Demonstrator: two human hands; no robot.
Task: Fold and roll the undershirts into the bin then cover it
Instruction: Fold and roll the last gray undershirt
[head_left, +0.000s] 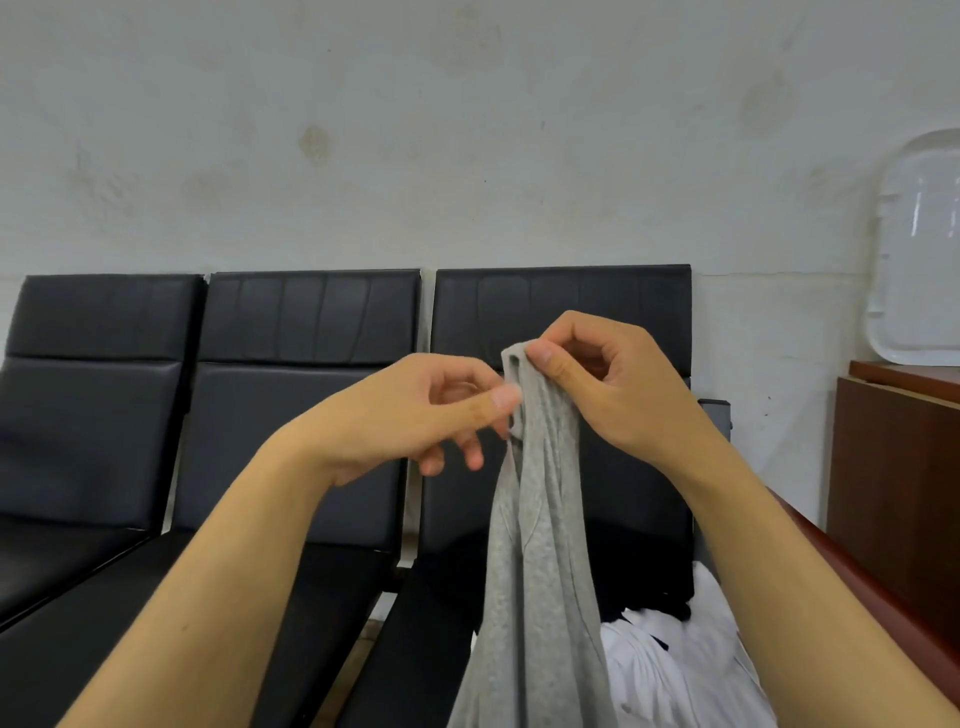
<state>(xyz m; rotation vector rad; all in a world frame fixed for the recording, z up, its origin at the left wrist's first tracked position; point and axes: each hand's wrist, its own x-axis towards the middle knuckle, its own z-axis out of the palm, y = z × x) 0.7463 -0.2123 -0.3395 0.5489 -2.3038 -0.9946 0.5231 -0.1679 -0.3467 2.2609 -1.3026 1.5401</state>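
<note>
Grey undershirt (535, 545) hung in the air above the right-hand black seat (415, 649), long axis vertical, strap end up. Right hand (608, 384) pinched the top strap; left hand (415, 415) pinched its edge just below.

a row of three black padded seats (306, 415) runs along a pale wall, their seat pads reaching toward the camera. on the right-hand seat, at about 5 o'clock in the view, a heap of white garments (670, 670) lies on the cushion with dark clothing (644, 587) just behind it, the two touching. at 3 o'clock a reddish-brown wooden cabinet (893, 499) stands beside the seats, and a white plastic lid (919, 249) rests on its top, leaning upright against the wall.
</note>
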